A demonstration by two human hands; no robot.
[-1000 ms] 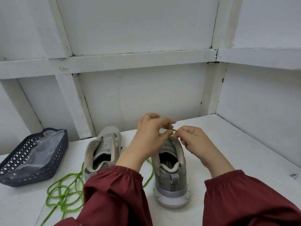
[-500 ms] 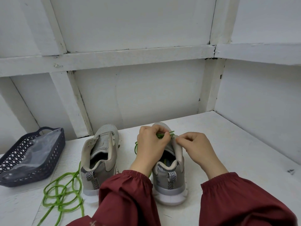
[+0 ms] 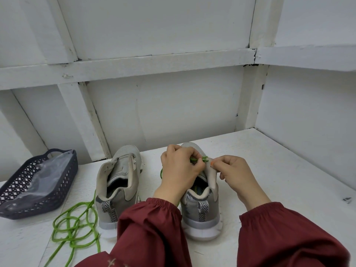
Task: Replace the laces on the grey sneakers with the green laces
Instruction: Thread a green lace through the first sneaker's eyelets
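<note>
- Green lace (image 3: 198, 159) is up at the top eyelets of the grey sneaker (image 3: 200, 214), which stands heel toward the person near the middle of the surface (image 3: 279, 170).
- The left hand (image 3: 180, 170) has its grip clamped on the lace, pinched between thumb and fingers. The right hand (image 3: 235, 174) has its grip pinched on the sneaker's eyelet flap.
- To my eye the flap wants holding taut, the tip fed straight through, then the slack drawn evenly. Fingers hide which hole it is.
- The other sneaker (image 3: 119, 182) stands just beside it toward the left edge, showing no lace. A loose coil of green lace (image 3: 75, 228) lies by its heel at the near edge.
- A dark basket (image 3: 28, 211) at the left edge holds a clear plastic bag (image 3: 44, 176); I cannot tell what is in the bag.
</note>
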